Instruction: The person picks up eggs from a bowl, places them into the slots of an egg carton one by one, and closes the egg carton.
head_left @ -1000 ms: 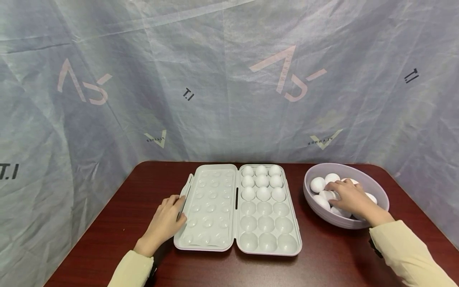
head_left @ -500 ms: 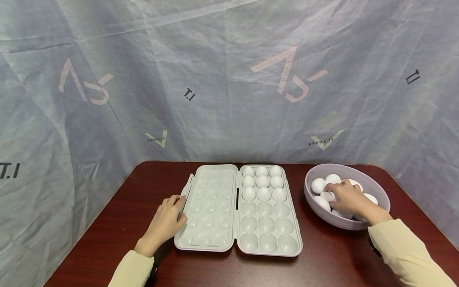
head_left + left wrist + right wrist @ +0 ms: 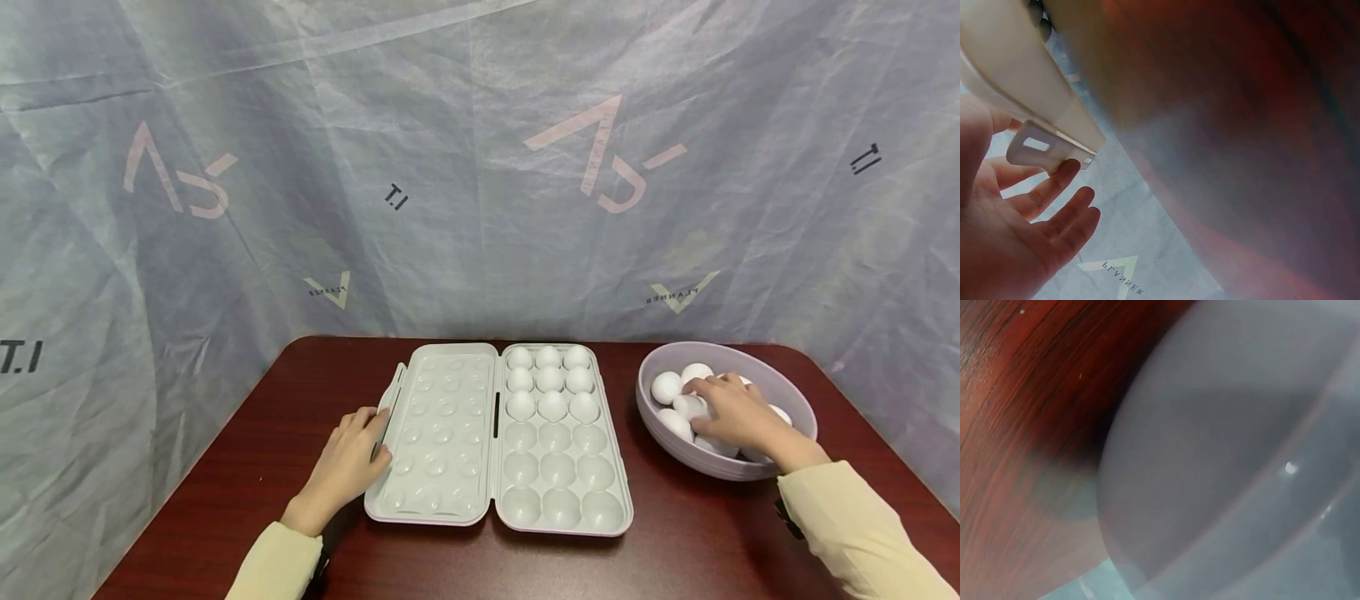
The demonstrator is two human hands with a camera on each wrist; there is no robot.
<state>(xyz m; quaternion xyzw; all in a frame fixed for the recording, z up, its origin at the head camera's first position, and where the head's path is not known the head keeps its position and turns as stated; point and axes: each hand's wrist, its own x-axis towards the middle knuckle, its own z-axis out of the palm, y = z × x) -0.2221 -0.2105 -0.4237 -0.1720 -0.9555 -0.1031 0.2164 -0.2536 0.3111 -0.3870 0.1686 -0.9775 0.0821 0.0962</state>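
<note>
A pale plastic egg box (image 3: 491, 492) lies unfolded on the table in the head view. White eggs (image 3: 550, 381) fill the far rows of its right half; the near rows have bare cups. My left hand (image 3: 348, 454) holds the left edge of the lid (image 3: 435, 437), by its latch flap (image 3: 1038, 144) in the left wrist view, with the other fingers loose. To the right, my right hand (image 3: 735, 412) reaches into a lilac bowl (image 3: 787, 387) of several white eggs. Its thumb and fingers are round one egg (image 3: 692, 407), partly hidden.
The dark red-brown table (image 3: 262, 408) has its far edge against a grey printed cloth (image 3: 465, 208). In the right wrist view, the wall of the bowl (image 3: 1210, 456) fills most of the picture, and the right hand is out of sight.
My right hand has shifted slightly right and back in the bowl, and the egg between its fingers has moved a little with it. The left hand and egg box stay put.
</note>
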